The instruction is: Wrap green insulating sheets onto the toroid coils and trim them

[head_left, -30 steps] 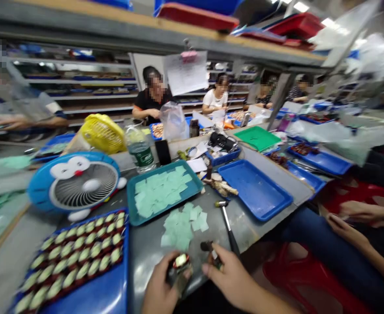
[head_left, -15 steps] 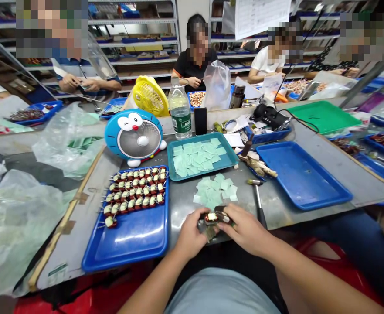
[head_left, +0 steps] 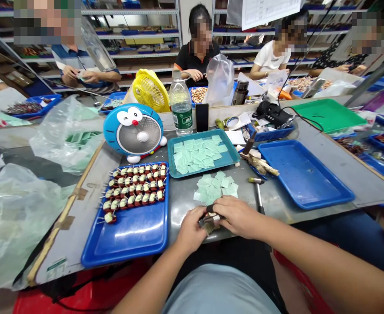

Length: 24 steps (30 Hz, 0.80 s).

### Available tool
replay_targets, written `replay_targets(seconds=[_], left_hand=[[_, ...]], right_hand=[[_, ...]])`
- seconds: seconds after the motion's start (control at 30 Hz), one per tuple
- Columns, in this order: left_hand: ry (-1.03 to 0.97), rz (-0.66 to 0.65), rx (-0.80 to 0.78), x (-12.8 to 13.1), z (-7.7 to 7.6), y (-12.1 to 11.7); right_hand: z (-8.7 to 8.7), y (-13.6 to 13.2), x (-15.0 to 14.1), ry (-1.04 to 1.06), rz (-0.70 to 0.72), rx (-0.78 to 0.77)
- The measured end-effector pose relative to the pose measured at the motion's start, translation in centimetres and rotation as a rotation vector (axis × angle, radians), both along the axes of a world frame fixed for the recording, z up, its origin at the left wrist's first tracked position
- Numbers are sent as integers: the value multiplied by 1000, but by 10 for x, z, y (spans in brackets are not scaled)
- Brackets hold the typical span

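Observation:
Both my hands meet at the table's front edge. My left hand and my right hand grip a small dark wound component with pale parts, and my fingers hide much of it. Just beyond my fingers lies a loose pile of pale green paper squares on the grey metal tabletop. A teal tray holds more squares. To my left, a blue tray carries rows of finished wound components with wire leads. A small hammer lies right of my right hand.
A blue cartoon-faced fan, a water bottle and a phone stand at the back. A blue tray lies to the right, beyond it a green mat. Plastic bags lie left. Co-workers sit across the bench before shelves.
The view has swung from steeply tilted to nearly level. My hands have drawn together around the component and moved slightly toward the table's front edge.

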<state>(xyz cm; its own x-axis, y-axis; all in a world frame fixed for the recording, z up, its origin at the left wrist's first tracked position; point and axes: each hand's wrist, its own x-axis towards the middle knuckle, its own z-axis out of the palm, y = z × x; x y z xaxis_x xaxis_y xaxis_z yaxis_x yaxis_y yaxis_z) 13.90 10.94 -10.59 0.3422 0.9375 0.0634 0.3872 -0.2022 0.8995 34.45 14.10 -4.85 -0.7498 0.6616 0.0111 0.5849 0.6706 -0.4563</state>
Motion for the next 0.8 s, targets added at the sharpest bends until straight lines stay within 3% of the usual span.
replay_targets(seconds=[0.2,0.33,0.43,0.6,0.7,0.8], left_hand=[[10,-47,-24,-2,4,4],[33,-4,-27,-2,3,1],[56,41,-36,-2,0,1],[43,13,-47,-6,-10,-3],[58,121,-88,-17,-36,3],[130,125,-163,-23,-66,20]], right_hand=[[3,17,2,30,175,-42],[-1,17,5,114,132,-84],[-3,9,15,229,-44,-125],[5,-16,50,380,-555,-97],[6,-29,68,357,-783,-55],[0,-33,82,282,-967,19]])
